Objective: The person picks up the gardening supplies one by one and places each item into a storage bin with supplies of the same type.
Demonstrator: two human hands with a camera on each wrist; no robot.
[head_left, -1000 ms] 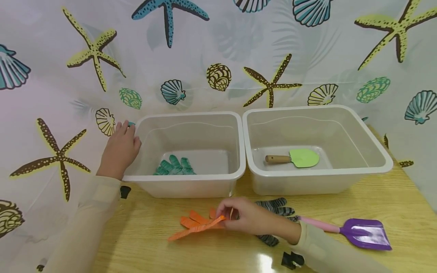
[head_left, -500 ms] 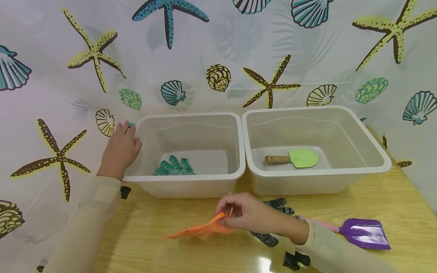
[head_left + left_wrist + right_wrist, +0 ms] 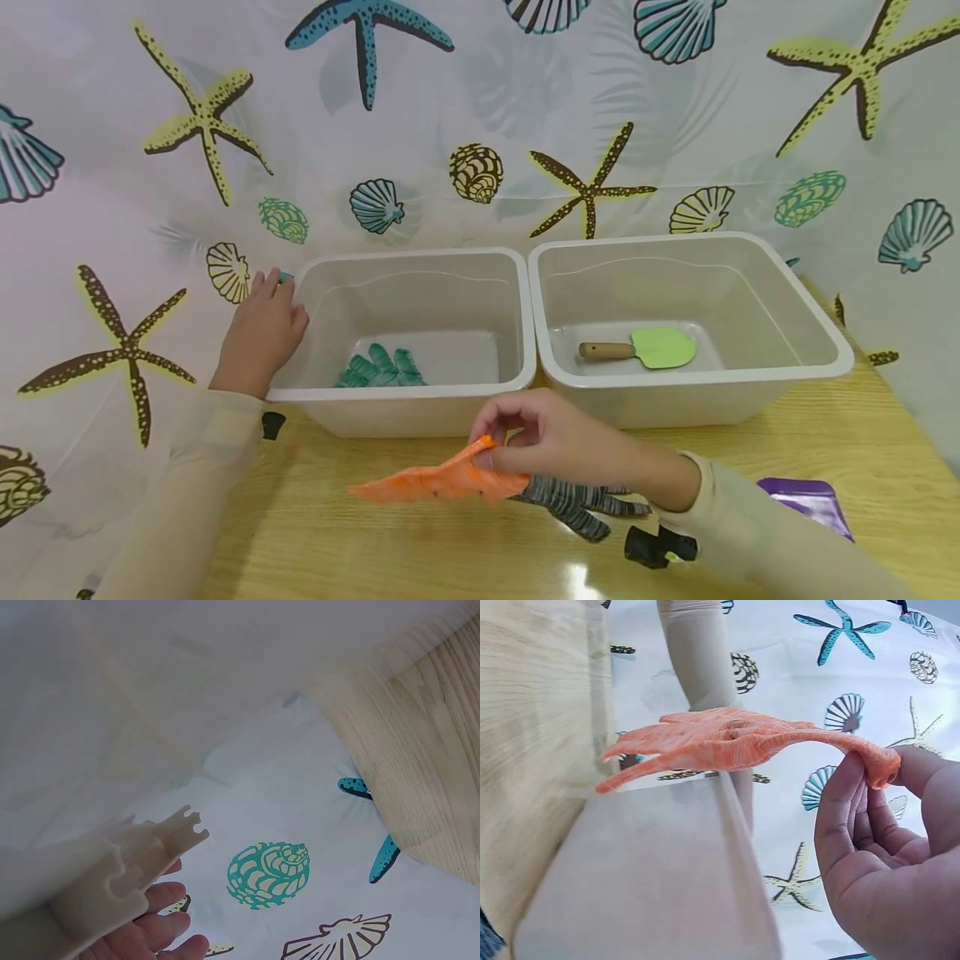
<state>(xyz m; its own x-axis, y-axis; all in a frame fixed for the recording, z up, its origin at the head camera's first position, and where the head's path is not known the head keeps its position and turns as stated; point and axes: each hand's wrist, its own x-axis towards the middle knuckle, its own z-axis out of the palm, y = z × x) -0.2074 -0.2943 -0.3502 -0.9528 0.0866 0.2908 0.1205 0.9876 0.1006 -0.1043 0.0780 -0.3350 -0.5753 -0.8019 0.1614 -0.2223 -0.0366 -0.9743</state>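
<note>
My right hand (image 3: 558, 437) pinches an orange knit glove (image 3: 442, 482) by its cuff, thumb against fingertips. In the right wrist view the glove (image 3: 727, 740) stretches out sideways from the pinch, its fingers trailing. My left hand (image 3: 262, 329) grips the left side rim of the left white bin (image 3: 420, 390); in the left wrist view its fingers (image 3: 161, 926) lie under the rim. A green glove (image 3: 381, 368) lies inside that bin. Behind the right hand, a grey-black striped glove (image 3: 573, 504) lies on the table, partly covered.
The right white bin (image 3: 697, 377) stands beside the left one and holds a green trowel with a wooden handle (image 3: 660, 347). A purple shovel (image 3: 810, 500) lies at the right, partly behind the forearm. A shell-patterned cloth (image 3: 420, 125) hangs behind the wooden table (image 3: 360, 558).
The right hand has lifted the orange glove off the table and raised it towards the bins. The left hand keeps its place on the rim.
</note>
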